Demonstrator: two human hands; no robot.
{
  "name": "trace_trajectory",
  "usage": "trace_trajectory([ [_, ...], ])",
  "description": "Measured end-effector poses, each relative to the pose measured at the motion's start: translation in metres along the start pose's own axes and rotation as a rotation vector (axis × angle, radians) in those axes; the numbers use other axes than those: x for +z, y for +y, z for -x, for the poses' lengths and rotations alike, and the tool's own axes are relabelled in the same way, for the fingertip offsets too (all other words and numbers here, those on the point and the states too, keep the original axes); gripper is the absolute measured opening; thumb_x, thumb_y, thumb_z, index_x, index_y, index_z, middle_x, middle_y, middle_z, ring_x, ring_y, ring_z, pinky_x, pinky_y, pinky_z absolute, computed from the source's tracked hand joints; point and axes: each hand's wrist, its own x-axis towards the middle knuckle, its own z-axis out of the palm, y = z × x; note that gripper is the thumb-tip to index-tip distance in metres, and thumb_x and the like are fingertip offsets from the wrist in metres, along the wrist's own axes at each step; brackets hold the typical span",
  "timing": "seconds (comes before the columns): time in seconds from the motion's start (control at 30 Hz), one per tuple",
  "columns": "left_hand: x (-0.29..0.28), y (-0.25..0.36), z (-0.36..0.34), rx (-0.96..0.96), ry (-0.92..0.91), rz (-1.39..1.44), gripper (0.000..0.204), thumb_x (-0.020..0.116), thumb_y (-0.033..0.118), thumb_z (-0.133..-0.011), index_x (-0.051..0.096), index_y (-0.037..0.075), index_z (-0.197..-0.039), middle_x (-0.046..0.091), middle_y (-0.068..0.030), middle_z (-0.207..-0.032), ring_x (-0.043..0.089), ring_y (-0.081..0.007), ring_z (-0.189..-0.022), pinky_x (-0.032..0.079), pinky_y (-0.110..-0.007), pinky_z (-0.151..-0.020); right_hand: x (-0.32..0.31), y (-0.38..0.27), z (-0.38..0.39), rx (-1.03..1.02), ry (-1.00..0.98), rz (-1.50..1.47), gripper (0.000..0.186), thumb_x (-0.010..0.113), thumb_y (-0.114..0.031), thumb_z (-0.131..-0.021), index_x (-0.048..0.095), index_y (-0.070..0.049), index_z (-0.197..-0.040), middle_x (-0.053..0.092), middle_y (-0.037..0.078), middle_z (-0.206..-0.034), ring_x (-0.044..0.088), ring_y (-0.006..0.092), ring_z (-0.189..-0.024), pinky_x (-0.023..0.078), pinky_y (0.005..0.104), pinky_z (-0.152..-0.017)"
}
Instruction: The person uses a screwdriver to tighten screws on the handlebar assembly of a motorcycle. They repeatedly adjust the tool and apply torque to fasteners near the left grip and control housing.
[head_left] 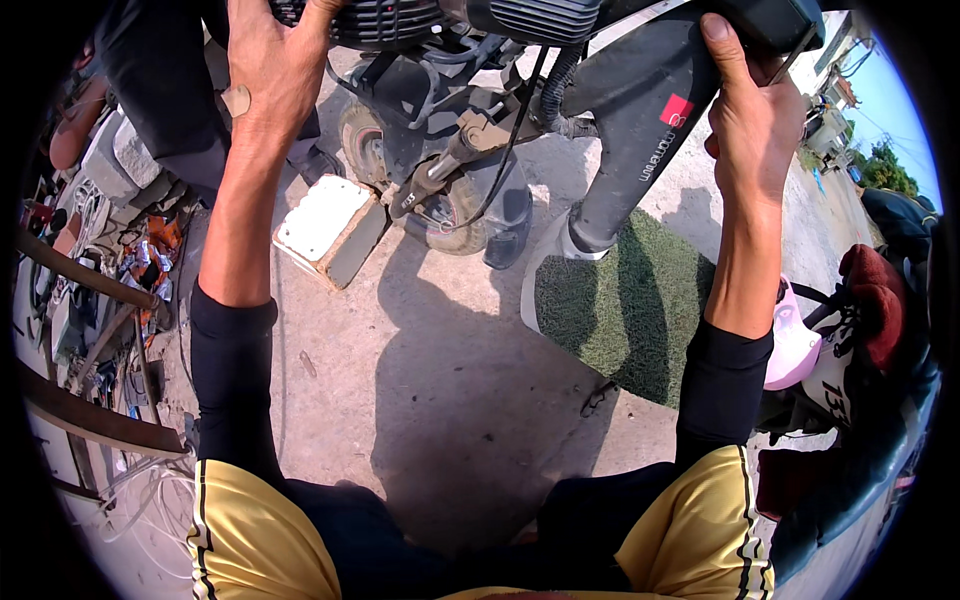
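Hands, pair, well apart: left hand [272, 72] at black finned housing [378, 27], fingertips cropped, grip unclear; right hand [757, 115] curled at black casing [778, 22]. Housing location: upper edge of view, above dusty wheel [362, 140]. Progress: handling apparently under way; finished, remaining steps indeterminable.

Site: outdoor yard, consistent with an open-air workshop. Evidence: sunlit concrete ground [450, 380], open sky [905, 90] and trees [890, 172] at right, a mixed scrap heap [150, 258] at left, a wheeled vehicle [460, 150] with exposed mechanical parts.
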Motion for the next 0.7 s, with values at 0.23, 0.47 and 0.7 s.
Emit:
trace_trajectory([
  [0.23, -0.005, -0.009, 0.011, 0.012, -0.052, 0.001, 0.087, 0.072, 0.052, -0.095, 0.039, -0.002, -0.155, 0.039, -0.0238, -0.156, 0.042, -0.0316, -0.144, 0.037, -0.042, -0.117, 0.0, 0.027, -0.01, -0.195, -0.021, -0.239, 0.042, 0.075, -0.017, -0.096, 0.062, 0.006, -0.129, 0.069, 0.01, -0.115, 0.064, 0.0175, -0.103, 0.05, 0.0314, -0.094],
  [0.47, 0.003, 0.024, 0.059, 0.698, -0.209, -0.096, 0.047, 0.083, 0.005, -0.084, 0.06, 0.0, -0.124, 0.065, -0.0201, -0.123, 0.066, -0.0296, -0.101, 0.054, -0.038, -0.085, -0.009, 0.027, -0.01, -0.181, -0.112, -0.127, 0.033, 0.074, -0.012, -0.095, 0.066, 0.004, -0.123, 0.073, 0.008, -0.109, 0.066, 0.0131, -0.098, 0.054, 0.0287, -0.086],
  [0.7, 0.07, 0.093, 0.098, 0.145, -0.476, -0.06, 0.022, 0.072, 0.015, -0.094, 0.066, 0.001, -0.108, 0.07, -0.0164, -0.077, 0.07, -0.0344, -0.063, 0.053, -0.042, -0.054, -0.011, 0.009, -0.004, 0.147, -0.129, -0.144, 0.024, 0.072, -0.014, -0.096, 0.068, 0.004, -0.111, 0.068, 0.003, -0.08, 0.056, 0.0089, -0.056, 0.047, 0.0276, -0.05],
])
